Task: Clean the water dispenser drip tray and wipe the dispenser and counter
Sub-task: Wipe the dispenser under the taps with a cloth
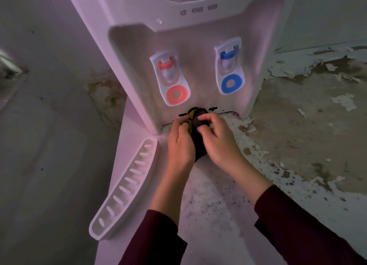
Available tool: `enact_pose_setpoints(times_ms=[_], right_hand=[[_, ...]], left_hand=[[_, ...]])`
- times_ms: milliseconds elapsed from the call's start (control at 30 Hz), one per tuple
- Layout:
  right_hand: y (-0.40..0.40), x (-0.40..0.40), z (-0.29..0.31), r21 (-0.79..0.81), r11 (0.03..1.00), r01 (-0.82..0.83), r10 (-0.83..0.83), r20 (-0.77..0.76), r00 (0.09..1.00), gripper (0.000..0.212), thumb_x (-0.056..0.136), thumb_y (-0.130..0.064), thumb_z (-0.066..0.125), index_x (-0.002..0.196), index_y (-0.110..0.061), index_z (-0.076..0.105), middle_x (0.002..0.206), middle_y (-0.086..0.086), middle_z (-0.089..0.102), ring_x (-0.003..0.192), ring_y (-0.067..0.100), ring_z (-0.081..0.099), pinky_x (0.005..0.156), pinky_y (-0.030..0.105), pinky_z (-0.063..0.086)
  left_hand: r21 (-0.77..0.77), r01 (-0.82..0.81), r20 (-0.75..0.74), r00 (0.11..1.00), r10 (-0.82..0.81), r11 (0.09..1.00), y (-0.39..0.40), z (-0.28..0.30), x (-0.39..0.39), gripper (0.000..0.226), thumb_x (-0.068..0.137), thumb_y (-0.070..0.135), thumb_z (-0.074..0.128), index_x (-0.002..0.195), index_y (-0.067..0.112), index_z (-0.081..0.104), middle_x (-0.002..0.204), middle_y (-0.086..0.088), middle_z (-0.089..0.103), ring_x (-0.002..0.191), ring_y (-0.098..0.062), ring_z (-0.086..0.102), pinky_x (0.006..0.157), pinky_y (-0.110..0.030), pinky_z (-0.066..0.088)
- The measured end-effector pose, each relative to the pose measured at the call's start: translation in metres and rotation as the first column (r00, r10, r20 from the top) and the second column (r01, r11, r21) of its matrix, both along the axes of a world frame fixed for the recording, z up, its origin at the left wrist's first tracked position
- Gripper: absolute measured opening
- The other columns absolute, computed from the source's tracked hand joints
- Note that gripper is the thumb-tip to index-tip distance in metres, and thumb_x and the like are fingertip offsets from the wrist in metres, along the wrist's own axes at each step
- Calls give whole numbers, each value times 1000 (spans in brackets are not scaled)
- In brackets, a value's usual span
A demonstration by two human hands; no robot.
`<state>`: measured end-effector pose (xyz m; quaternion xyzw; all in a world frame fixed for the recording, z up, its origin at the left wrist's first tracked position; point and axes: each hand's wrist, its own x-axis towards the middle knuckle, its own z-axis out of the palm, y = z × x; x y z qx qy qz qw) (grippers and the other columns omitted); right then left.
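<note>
Worn surface (297, 137): paint flaked across the right side, speckled and bare toward the near edge; white wall behind.

Water dispenser (198, 20): white, upright at the back of the surface. Red tap (171, 77) on the left of its recess, blue tap (230, 66) on the right. Open slot at the foot of the recess, with no tray in it.

Drip tray (123, 189): slotted, white, taken out and lying to the left of the dispenser, one end near its base; judged set aside to free the slot for wiping.

Cloth (198, 137): dark with a yellow patch, bunched at the slot's front edge.

Left hand (180, 143): fingers curled, gripping the cloth's left side.

Right hand (220, 139): fingers bent over the cloth's top, pinching it; both hands likely gathering it into a pad for the narrow slot.

Room: taps overhang closely above; the surface is open to the right and toward the person; the tray bounds the left.
</note>
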<state>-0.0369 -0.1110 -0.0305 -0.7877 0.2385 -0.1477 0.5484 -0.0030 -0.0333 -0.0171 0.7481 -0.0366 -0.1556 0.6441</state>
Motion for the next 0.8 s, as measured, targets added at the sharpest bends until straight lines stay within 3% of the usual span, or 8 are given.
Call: enact_pose_setpoints(times_ms=[100, 200, 300, 400, 500, 633, 733, 800], right_hand=[[-9, 12, -3, -41, 999, 0, -3, -87, 996, 46, 86, -27, 62, 126, -16, 42, 123, 3, 48, 106, 14, 51, 82, 22, 39], [-16, 15, -8, -147, 986, -82, 66, -111, 992, 49, 81, -30, 70, 124, -15, 50, 114, -2, 56, 101, 11, 54, 80, 20, 39], [-26, 9, -12, -395, 918, -39, 40, -7, 999, 28, 87, -16, 63, 114, -15, 60, 106, 3, 65, 96, 17, 60, 78, 21, 45], [-40, -6, -7, -450, 876, 173, -132, 122, 984, 26, 92, -13, 55, 117, -11, 58, 102, 0, 62, 89, 13, 56, 72, 15, 40], [-45, -16, -6, -328, 881, 341, -296, 180, 938, 25, 95, -14, 50, 120, -9, 54, 101, -1, 58, 88, 12, 53, 72, 17, 38], [-33, -1, -10, 30, 904, 426, -427, 88, 900, 31, 98, -19, 46, 127, -9, 46, 109, -2, 52, 98, 10, 50, 84, 23, 40], [-23, 22, -10, 218, 869, 444, -465, 58, 883, 38, 95, -16, 52, 130, -7, 40, 119, 3, 52, 108, 16, 51, 91, 25, 41], [-15, 36, -12, 278, 850, 448, -475, 37, 879, 44, 90, -13, 59, 127, -7, 38, 122, 8, 52, 109, 19, 53, 90, 25, 42]], left_hand=[[-98, 66, 4, 998, -66, 993, 12, -3, -3, 34, 98, 11, 31, 115, 23, 58, 108, -5, 64, 101, -17, 62, 89, -28, 51], [-44, 67, 95, 993, -63, 997, 20, -6, 2, 32, 96, 8, 36, 111, 23, 60, 100, 5, 66, 93, -8, 61, 76, -15, 50], [103, -103, 278, 958, 71, 989, 26, -6, 3, 21, 94, 11, 47, 106, 21, 61, 89, 12, 62, 75, 8, 57, 61, -8, 46], [93, -310, 439, 865, 241, 946, 38, -1, 10, 19, 92, 12, 52, 109, 20, 55, 92, 3, 57, 79, -1, 54, 63, -12, 46], [47, -427, 496, 795, 349, 903, 46, 1, 24, 31, 90, 15, 56, 120, 18, 47, 110, -2, 53, 97, -14, 54, 80, -30, 49], [100, -351, 426, 861, 279, 931, 46, 4, 38, 50, 91, 16, 57, 137, 17, 37, 133, 4, 45, 119, -11, 46, 98, -27, 40], [86, -248, 377, 905, 199, 965, 44, 4, 46, 57, 90, 14, 59, 142, 21, 35, 133, 6, 52, 118, -9, 51, 100, -28, 44], [67, -258, 367, 905, 217, 964, 45, 5, 50, 50, 90, 13, 59, 136, 20, 40, 125, 6, 57, 112, -11, 57, 93, -26, 49]])
